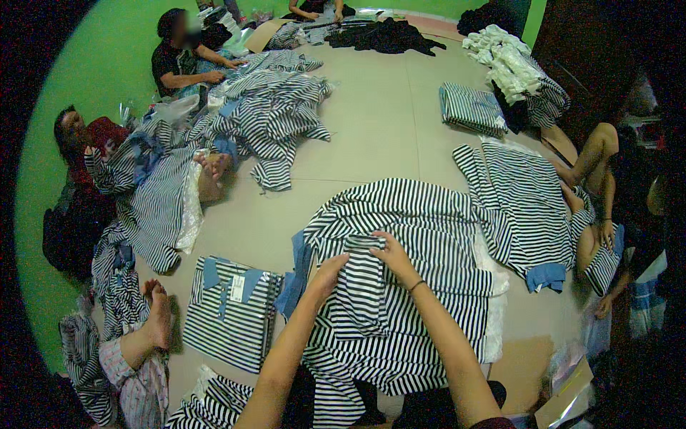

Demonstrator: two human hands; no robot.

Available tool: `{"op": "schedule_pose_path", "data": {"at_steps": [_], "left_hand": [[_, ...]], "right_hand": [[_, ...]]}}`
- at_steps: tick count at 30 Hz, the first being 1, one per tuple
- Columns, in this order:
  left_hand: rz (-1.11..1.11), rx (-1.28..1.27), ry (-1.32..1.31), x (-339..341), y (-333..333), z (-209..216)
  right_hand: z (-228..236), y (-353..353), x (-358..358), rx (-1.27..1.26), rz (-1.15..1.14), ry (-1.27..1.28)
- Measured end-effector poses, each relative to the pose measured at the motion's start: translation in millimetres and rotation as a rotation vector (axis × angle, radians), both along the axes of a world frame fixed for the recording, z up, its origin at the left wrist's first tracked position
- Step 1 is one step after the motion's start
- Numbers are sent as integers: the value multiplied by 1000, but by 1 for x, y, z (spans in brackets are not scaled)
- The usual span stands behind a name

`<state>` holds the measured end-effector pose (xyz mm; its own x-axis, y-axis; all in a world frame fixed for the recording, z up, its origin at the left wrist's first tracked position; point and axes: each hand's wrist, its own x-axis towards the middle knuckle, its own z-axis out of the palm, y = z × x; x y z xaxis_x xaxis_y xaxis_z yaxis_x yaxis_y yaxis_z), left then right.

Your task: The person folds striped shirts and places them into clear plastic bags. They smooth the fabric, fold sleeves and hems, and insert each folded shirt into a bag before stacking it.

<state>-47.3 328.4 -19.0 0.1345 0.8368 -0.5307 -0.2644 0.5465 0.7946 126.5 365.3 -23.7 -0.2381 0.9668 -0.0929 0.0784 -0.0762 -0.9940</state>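
Note:
A black-and-white striped shirt (421, 214) lies spread on the floor in front of me, its blue denim collar toward the left and white lace along its right edge. One striped sleeve (362, 300) is turned in across the shirt's body. My left hand (330, 276) is closed on the left side of that sleeve near its end. On the right corner of the same end, my right hand (395, 256) pinches the cloth. Between the two hands the sleeve's end is held flat. A dark band circles my right wrist.
Left of me sits a stack of folded striped shirts (232, 304) with blue collars and a white tag. Another spread shirt (525, 204) lies at right, by a co-worker. Further off are a folded stack (471, 107), striped heaps (275, 107), black clothes (386, 36) and several seated people.

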Motion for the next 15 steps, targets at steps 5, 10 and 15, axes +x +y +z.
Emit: {"op": "schedule_pose_path", "data": {"at_steps": [5,10,15], "left_hand": [[56,169,554,0,31,-26],[31,216,610,-3,34,-24],[80,488,918,-6,43,-23]], "right_hand": [[-29,35,-12,-14,-248,-127],[-36,30,-18,-22,-156,-433],[-31,24,-22,234,-350,-183]]}}
